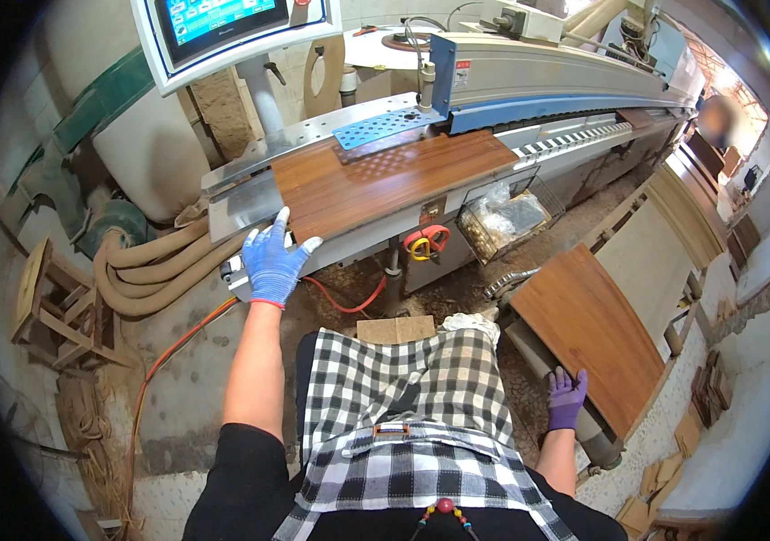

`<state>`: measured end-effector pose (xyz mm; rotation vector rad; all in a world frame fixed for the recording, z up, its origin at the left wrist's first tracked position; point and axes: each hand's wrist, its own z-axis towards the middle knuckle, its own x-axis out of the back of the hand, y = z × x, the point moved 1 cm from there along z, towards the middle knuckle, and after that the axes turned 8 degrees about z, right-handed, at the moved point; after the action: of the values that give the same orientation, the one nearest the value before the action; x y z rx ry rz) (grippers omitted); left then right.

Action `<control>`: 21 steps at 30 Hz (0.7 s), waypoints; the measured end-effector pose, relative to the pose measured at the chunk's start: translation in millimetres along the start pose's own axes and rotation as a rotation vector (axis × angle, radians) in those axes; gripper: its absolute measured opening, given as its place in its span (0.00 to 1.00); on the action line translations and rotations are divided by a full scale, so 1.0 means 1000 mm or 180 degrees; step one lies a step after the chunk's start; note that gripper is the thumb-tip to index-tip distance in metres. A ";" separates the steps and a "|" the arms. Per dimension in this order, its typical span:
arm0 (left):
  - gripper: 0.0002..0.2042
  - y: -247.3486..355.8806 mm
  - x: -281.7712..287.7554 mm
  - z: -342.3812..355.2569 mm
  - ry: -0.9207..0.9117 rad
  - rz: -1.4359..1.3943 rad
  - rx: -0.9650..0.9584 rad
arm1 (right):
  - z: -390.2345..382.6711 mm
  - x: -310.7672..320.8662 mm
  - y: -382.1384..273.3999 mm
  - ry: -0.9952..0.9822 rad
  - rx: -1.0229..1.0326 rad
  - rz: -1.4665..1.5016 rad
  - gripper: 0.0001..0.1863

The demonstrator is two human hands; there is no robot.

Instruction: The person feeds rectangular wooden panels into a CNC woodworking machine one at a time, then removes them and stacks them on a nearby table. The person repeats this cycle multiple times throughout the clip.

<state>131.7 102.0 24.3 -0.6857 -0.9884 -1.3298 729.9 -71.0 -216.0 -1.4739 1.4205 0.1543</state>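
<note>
My left hand, in a blue-and-white glove with a red cuff, reaches to the near left corner of a brown wood-grain panel lying flat on the machine bed. Its fingers are spread, the tips on or beside the panel's edge. At the lower right, my right hand, in a purple glove, lies with outstretched fingers against the left edge of a second brown panel. That panel rests on a roller stand. Above the first panel sits a perforated blue plate.
A long blue-and-grey machine beam runs to the far right. A wire basket holds plastic bags; scissors hang beside it. A screen stands upper left, above thick hoses. A wooden stool stands left. Another person is far right.
</note>
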 end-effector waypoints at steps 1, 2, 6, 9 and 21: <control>0.37 0.006 0.004 0.001 -0.0252 0.0021 0.0085 | -0.003 0.004 -0.005 0.0207 0.0019 0.0279 0.31; 0.35 0.002 -0.006 -0.001 0.0191 0.0150 -0.0131 | -0.004 0.009 -0.012 0.0411 0.0037 0.0558 0.30; 0.31 -0.009 -0.013 -0.004 0.0237 0.0002 -0.0330 | -0.001 0.034 -0.040 0.0406 0.0275 0.0785 0.29; 0.29 -0.019 -0.014 -0.010 0.0400 -0.0141 -0.0517 | -0.013 0.030 -0.053 0.0395 0.0452 0.0396 0.26; 0.34 -0.011 0.029 -0.067 0.0036 -0.1198 -0.0518 | -0.046 -0.038 -0.012 -0.1146 0.0140 -0.0112 0.15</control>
<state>133.0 28.5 18.7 -0.6320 -1.0413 -1.7563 703.8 -81.7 -161.7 -1.3547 1.0994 0.3461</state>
